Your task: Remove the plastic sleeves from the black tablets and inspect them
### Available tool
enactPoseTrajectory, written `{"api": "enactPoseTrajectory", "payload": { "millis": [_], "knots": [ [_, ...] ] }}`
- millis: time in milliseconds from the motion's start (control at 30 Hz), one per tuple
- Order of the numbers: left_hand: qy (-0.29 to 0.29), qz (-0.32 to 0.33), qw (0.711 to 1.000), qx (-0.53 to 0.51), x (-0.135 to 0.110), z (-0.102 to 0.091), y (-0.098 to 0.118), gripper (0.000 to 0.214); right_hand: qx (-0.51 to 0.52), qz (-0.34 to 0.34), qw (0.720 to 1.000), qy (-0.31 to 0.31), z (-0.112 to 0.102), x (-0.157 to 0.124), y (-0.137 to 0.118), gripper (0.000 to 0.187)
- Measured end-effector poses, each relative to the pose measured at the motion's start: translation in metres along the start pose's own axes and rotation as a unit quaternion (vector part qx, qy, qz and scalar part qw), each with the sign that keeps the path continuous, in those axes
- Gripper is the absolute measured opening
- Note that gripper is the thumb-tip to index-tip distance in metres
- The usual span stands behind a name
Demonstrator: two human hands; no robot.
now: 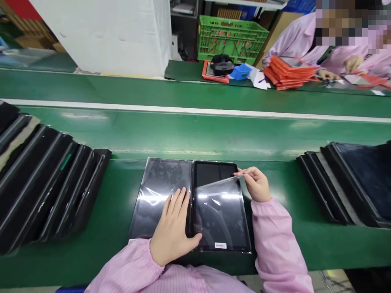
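A black tablet (pixel 215 170) lies on the green bench, its upper end bare. Over the rest of its screen lies a clear protective film (pixel 220 211), its top edge slanting up to the right. My right hand (pixel 256 184) pinches the film's upper right corner between thumb and fingers. Left of the tablet is a dark glossy panel (pixel 161 183), joined along the middle like an open folder. My left hand (pixel 174 232) rests flat with fingers spread on the panel's right part, thumb reaching over the tablet's left edge. A small white label (pixel 220 245) sits near the tablet's lower edge.
A leaning row of black cases (pixel 55 179) stands at the left, and more cases (pixel 351 183) lean at the right. Across the bench are orange pouches (pixel 287 73), a blue box (pixel 240 72), a green crate (pixel 232 38) and people in pink sleeves (pixel 293 38).
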State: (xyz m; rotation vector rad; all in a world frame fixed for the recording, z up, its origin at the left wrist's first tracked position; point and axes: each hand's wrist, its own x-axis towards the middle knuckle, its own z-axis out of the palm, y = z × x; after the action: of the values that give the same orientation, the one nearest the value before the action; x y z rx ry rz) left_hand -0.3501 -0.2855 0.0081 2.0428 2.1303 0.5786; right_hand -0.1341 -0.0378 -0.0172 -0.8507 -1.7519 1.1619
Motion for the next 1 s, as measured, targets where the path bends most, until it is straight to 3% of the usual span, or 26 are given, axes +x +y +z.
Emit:
{"api": "enactPoseTrajectory", "payload": {
  "millis": [167,333,433,533,600,667,767,833,900,1000],
  "knots": [
    [-0.018,0.005,0.999,0.027,0.000,0.000,-0.003,0.106,0.056,0.055,0.996,0.033,0.004,0.003,0.018,0.041],
    [-0.031,0.006,0.999,0.036,0.002,-0.007,-0.005,0.106,0.067,0.093,0.993,0.035,0.010,0.002,0.020,0.048],
    [-0.027,-0.001,0.999,0.034,0.005,-0.009,-0.005,0.104,0.066,0.096,0.993,0.030,0.006,0.002,0.010,0.048],
    [-0.020,-0.004,0.999,0.038,0.009,-0.010,-0.007,0.099,0.057,0.092,0.994,0.009,-0.012,-0.002,-0.019,0.039],
    [-0.011,0.007,0.999,0.046,0.012,-0.011,-0.010,0.093,0.037,0.074,0.994,-0.065,-0.031,-0.007,-0.049,0.024],
    [-0.001,0.027,0.998,0.056,0.014,-0.011,-0.015,0.086,0.029,0.041,0.978,-0.203,-0.049,-0.009,-0.081,0.011],
    [0.012,0.042,0.997,0.062,0.015,-0.010,-0.024,0.072,0.048,0.017,0.908,-0.415,-0.063,-0.005,-0.116,0.019],
    [0.001,0.038,0.998,0.058,0.015,-0.009,-0.028,0.065,0.086,0.016,0.878,-0.471,-0.063,0.005,-0.125,0.027],
    [-0.024,0.032,0.998,0.052,0.013,-0.008,-0.029,0.062,0.130,0.024,0.893,-0.430,-0.054,0.017,-0.126,0.023],
    [-0.041,0.009,0.998,0.052,0.011,-0.009,-0.026,0.060,0.154,0.081,0.945,-0.277,-0.026,0.038,-0.121,0.007]
  ]
}}
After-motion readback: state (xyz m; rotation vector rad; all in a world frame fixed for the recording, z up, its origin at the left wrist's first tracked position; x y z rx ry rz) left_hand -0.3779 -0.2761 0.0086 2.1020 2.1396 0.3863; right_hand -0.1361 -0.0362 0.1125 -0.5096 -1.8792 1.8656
